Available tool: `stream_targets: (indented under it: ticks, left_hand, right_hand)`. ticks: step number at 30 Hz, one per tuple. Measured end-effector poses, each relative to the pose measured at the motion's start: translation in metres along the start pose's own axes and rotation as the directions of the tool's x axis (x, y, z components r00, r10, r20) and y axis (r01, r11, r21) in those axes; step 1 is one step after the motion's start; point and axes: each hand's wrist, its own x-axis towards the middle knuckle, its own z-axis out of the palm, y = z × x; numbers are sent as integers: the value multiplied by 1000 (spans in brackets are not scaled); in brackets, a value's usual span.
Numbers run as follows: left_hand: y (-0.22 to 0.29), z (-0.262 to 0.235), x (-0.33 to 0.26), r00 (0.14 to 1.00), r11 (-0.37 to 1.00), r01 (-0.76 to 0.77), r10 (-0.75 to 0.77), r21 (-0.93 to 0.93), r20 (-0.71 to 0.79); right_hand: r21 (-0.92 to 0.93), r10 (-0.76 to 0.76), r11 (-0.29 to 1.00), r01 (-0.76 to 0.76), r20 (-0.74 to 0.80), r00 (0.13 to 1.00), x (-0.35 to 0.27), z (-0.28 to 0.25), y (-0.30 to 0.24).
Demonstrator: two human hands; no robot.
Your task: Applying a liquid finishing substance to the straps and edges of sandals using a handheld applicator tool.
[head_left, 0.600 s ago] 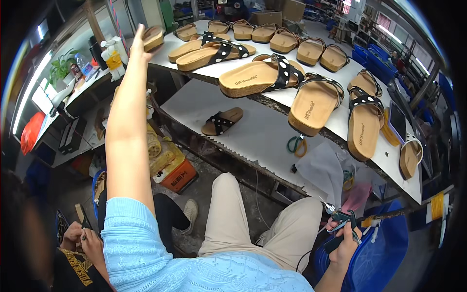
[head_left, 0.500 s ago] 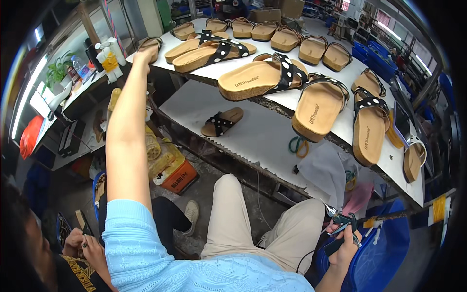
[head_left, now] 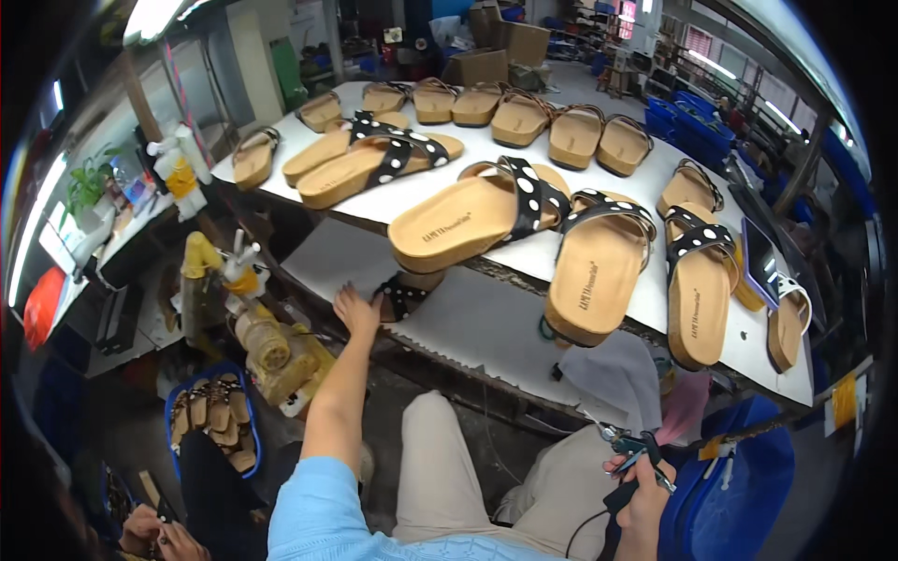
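Observation:
My left hand (head_left: 358,312) reaches down to the lower shelf (head_left: 477,329), its fingers apart. Beside it lies a sandal (head_left: 402,299) with black, white-dotted straps; whether the fingertips touch it I cannot tell. My right hand (head_left: 642,491) is closed around a dark green spray gun (head_left: 640,451) with a metal nozzle and a dark hose, held above my right thigh. Over the shelf, on the white tabletop, a large tan-soled sandal (head_left: 458,222) with dotted straps overhangs the front edge. Another dotted sandal (head_left: 599,280) points toward me to its right.
Several small sandals (head_left: 433,101) line the tabletop's far edge. A phone (head_left: 760,264) lies at the right. Yellow-stained machinery (head_left: 271,346) stands left of the shelf, near a blue basket of sandals (head_left: 217,416). Another person's hands (head_left: 159,535) work at lower left. A grey cloth (head_left: 613,381) hangs at the right.
My left hand has left the small sandal at the tabletop's far left and come down to the sandal on the lower shelf. The spray gun stays in my right hand.

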Motion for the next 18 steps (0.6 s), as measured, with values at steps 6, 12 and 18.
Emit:
stream_targets:
  ticks: [6,12,18]
  left_hand:
    - [27,26,-13,966,951,-85,6,296,258]
    - [51,-13,-50,969,968,198,-170,-155,180]
    - [116,-134,-96,994,688,-108,53,-718,-99]
  right_hand:
    - [46,-32,998,38,-115,993,-20,-20,2]
    - [-9,-4,1000,3,-107,994,-10,-29,23]
    - [107,-14,994,22,-73,997,-10,-40,26]
